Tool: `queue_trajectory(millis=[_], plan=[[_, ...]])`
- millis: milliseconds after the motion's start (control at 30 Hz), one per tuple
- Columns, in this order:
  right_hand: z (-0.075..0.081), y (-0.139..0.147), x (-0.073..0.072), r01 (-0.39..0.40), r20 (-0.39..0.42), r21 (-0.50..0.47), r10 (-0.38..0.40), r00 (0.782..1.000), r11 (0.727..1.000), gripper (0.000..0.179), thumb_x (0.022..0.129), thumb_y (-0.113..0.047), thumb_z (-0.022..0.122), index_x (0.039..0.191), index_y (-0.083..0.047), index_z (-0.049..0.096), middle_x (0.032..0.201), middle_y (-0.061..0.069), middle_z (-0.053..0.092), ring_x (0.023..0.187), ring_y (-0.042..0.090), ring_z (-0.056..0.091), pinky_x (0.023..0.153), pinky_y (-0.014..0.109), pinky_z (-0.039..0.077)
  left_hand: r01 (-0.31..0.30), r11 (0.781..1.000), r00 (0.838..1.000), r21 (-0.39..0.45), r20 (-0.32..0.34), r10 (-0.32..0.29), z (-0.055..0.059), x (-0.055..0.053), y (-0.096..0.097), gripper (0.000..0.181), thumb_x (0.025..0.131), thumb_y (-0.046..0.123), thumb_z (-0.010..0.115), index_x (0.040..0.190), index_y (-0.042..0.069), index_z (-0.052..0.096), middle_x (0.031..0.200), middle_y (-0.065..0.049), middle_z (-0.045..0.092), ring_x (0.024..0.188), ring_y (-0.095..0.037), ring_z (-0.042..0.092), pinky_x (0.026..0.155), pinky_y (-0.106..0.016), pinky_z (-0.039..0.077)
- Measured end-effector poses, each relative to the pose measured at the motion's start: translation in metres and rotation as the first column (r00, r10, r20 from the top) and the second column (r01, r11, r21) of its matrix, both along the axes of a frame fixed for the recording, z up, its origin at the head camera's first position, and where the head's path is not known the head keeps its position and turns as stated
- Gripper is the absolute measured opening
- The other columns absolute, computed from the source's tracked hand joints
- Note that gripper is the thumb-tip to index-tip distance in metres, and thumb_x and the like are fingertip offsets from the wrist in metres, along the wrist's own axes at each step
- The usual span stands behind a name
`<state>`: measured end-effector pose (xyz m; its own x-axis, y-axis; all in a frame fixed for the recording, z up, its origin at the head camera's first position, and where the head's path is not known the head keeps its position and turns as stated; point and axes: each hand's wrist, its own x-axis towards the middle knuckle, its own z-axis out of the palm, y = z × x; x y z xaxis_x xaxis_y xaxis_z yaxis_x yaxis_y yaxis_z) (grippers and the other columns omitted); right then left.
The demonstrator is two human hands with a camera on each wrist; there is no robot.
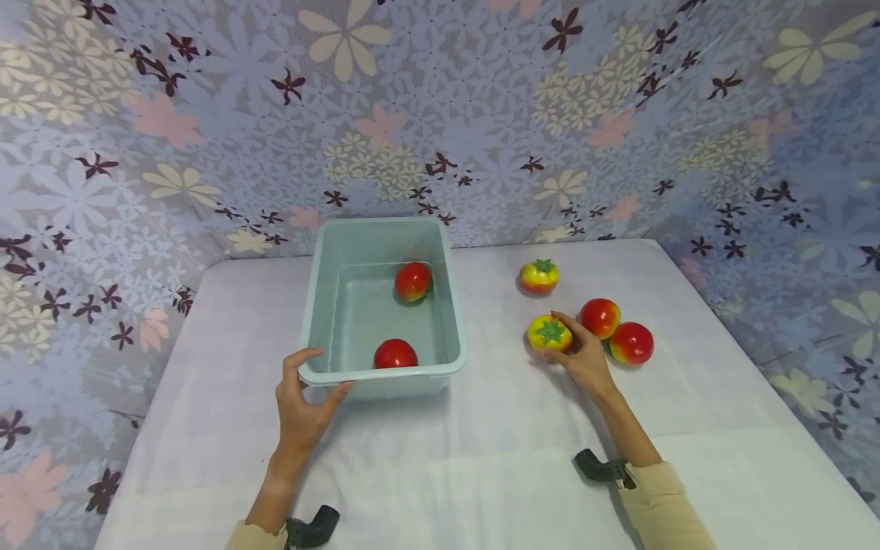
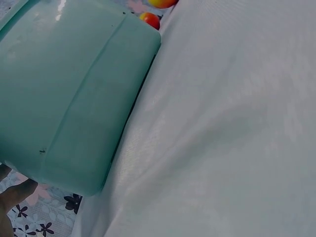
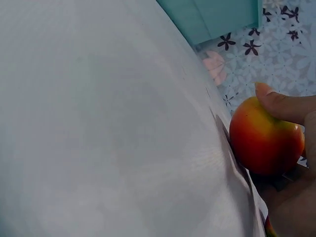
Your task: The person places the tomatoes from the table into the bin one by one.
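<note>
My right hand has thumb and fingers on opposite sides of a yellow-and-red tomato with a green leafy top, pinching it at the table. In the right wrist view the thumb lies across the side of that tomato. At the near left corner of a pale green plastic bin, my left hand grips the rim, thumb at the front and fingers at the left side. Inside the bin lie two red tomatoes, one near the far right, the other by the front wall.
Another yellow-and-red tomato sits farther back on the white cloth-covered table. Just right of my right hand, two red tomatoes lie side by side. Flower-patterned fabric rises behind the table and along its sides.
</note>
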<state>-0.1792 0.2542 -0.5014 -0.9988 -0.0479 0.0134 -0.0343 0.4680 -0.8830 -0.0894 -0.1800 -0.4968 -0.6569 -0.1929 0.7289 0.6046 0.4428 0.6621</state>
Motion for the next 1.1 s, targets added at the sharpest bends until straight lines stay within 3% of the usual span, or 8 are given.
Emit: queue_trajectory(millis=[200,367,500,633,800,967,1100], plan=[[0.011,-0.006,-0.006,0.014,-0.019,-0.018,-0.014,1.000,1.000,0.071,0.086,-0.016,0.075,0.149,-0.013,0.040,0.150,0.011,0.042,0.129,0.028,0.044,0.111,0.046,0.036,-0.003,1.000,1.000,0.001,0.018,0.003,0.005,0.000,0.001,0.067,0.080,0.037,0.080,0.119,-0.008,0.052,0.101,-0.028,0.063,0.091,-0.006,0.060,0.077,-0.008,0.046],[0.027,-0.017,-0.012,-0.018,-0.045,-0.068,0.015,0.999,0.998,0.073,0.087,-0.022,0.074,0.149,-0.008,0.038,0.152,0.011,0.041,0.136,0.030,0.041,0.112,0.044,0.034,-0.014,1.000,0.999,0.002,0.032,0.014,0.004,0.002,0.001,0.064,0.077,0.029,0.083,0.119,-0.008,0.053,0.106,-0.027,0.062,0.093,-0.006,0.061,0.077,-0.008,0.046],[0.041,-0.026,-0.013,-0.062,-0.049,-0.144,0.056,0.997,0.988,0.073,0.089,-0.020,0.072,0.150,-0.006,0.035,0.153,0.013,0.038,0.138,0.030,0.039,0.107,0.027,0.038,-0.016,1.000,1.000,-0.004,0.020,0.016,0.002,0.003,0.002,0.066,0.079,0.035,0.082,0.119,-0.008,0.053,0.104,-0.026,0.063,0.091,-0.006,0.060,0.075,-0.009,0.046],[0.058,-0.038,-0.017,-0.133,-0.101,-0.243,0.111,0.989,0.961,0.067,0.090,-0.014,0.070,0.149,-0.006,0.038,0.152,0.013,0.040,0.135,0.021,0.042,0.100,0.012,0.039,-0.019,1.000,1.000,-0.017,0.011,0.019,0.000,0.004,0.001,0.069,0.081,0.043,0.078,0.119,-0.009,0.053,0.102,-0.026,0.063,0.092,-0.004,0.059,0.075,-0.010,0.046],[0.078,-0.056,-0.023,-0.245,-0.208,-0.303,0.187,0.960,0.921,0.061,0.091,-0.005,0.067,0.146,-0.003,0.041,0.150,0.015,0.042,0.127,0.010,0.047,0.101,0.013,0.039,-0.013,1.000,1.000,-0.024,0.018,0.014,0.000,0.003,0.000,0.069,0.082,0.043,0.077,0.119,-0.009,0.053,0.103,-0.026,0.063,0.092,-0.005,0.059,0.076,-0.010,0.046],[0.094,-0.072,-0.023,-0.300,-0.231,-0.306,0.235,0.944,0.903,0.061,0.090,-0.002,0.066,0.145,0.000,0.041,0.146,0.011,0.045,0.119,0.012,0.051,0.098,0.016,0.044,-0.005,1.000,1.000,-0.023,0.029,0.006,0.003,0.002,0.001,0.066,0.082,0.040,0.078,0.120,-0.008,0.052,0.103,-0.026,0.063,0.087,-0.012,0.060,0.076,-0.010,0.046],[0.102,-0.087,-0.023,-0.346,-0.257,-0.303,0.274,0.927,0.888,0.061,0.089,0.000,0.066,0.144,0.002,0.041,0.148,0.016,0.043,0.117,0.013,0.053,0.097,0.018,0.045,-0.002,1.000,0.998,-0.025,0.062,0.003,0.003,0.004,0.000,0.064,0.080,0.032,0.081,0.121,-0.007,0.051,0.106,-0.026,0.063,0.089,-0.015,0.061,0.078,-0.009,0.045]])
